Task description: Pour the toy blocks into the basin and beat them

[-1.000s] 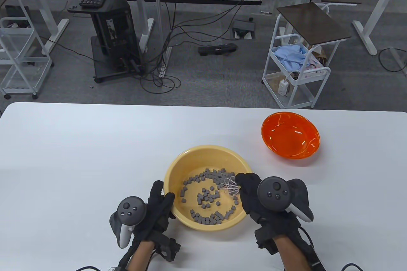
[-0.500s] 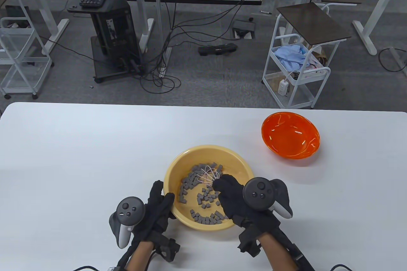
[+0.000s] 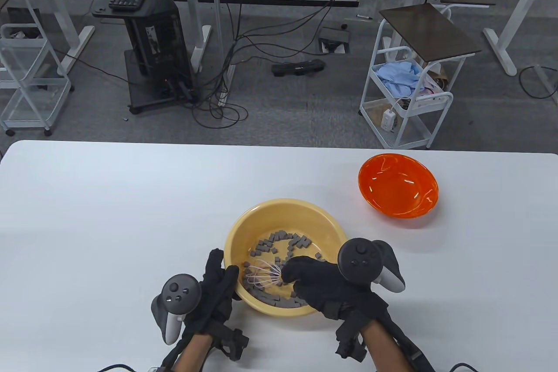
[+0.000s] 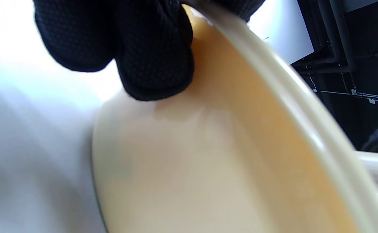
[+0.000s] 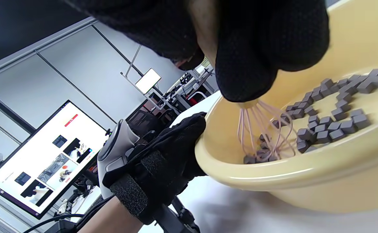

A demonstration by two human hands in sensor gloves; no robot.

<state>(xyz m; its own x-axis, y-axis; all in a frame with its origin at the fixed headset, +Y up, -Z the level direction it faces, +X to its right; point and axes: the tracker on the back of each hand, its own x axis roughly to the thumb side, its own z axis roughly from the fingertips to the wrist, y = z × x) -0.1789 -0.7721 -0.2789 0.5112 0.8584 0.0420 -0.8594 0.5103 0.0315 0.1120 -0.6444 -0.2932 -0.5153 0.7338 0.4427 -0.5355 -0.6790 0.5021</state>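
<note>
The white desk point(image 3: 109, 215) is smooth, so the basin point(image 3: 322, 223) may slide. The basin is yellow plastic, round, glossy, probably light; best held at its rim. The left hand point(image 3: 218, 289) clasps the near-left rim, thumb inside. The right hand point(image 3: 314, 280) has its grip clenched on the whisk point(image 3: 261, 278), whose thin pink wire loops look springy. Small grey blocks point(image 3: 283, 243), cube-shaped, matte, likely light, lie scattered inside the basin.
</note>
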